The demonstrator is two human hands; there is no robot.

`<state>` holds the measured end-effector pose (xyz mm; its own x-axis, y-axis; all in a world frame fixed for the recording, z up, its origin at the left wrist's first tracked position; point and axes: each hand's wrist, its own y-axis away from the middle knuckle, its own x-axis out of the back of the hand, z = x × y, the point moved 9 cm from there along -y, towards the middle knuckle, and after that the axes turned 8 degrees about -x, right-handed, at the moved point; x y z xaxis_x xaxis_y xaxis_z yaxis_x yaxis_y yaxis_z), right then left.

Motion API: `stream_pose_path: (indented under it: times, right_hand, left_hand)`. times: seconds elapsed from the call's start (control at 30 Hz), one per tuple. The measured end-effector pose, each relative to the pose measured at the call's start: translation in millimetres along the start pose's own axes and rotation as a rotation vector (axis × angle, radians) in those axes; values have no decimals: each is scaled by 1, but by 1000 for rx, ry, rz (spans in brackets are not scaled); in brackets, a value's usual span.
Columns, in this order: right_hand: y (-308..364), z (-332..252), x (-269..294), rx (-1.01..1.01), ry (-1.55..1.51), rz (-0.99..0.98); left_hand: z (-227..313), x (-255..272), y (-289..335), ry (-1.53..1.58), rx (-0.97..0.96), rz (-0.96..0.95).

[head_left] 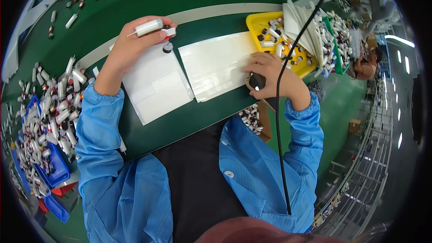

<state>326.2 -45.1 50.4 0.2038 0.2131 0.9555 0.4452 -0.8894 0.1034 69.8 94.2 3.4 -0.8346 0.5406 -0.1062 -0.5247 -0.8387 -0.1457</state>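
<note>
My left hand (130, 45) is closed over the far end of a stack of white sheets (155, 96). It holds a small white cylinder (148, 27) with a thin pin at one end, and a second white piece (169, 32) with red and black parts. Just below its fingertips is a small dark-capped piece (168, 47); whether it touches the fingers is unclear. At the right end of a flat, glossy clear plastic bag (218, 65), my right hand (270, 74), slightly blurred, curls round a dark shiny object with a tan rim (257, 82).
A yellow tray (253, 21) of small parts stands beyond my right hand. Many white cylinders (58, 103) heap up at the left over blue trays (56, 164). A black cable (279, 121) hangs across the right side. An open carton (264, 121) sits below the table edge.
</note>
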Motion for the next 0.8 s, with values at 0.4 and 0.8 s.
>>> stream_pose_path:
  times: [0.4, 0.8]
  right_hand:
    - [-92, -1, 42, -226, -66, 268]
    - [-139, 28, -16, -465, 102, 367]
  left_hand:
    - [-7, 8, 6, 178, 94, 69]
    - [-14, 16, -1, 232, 13, 34]
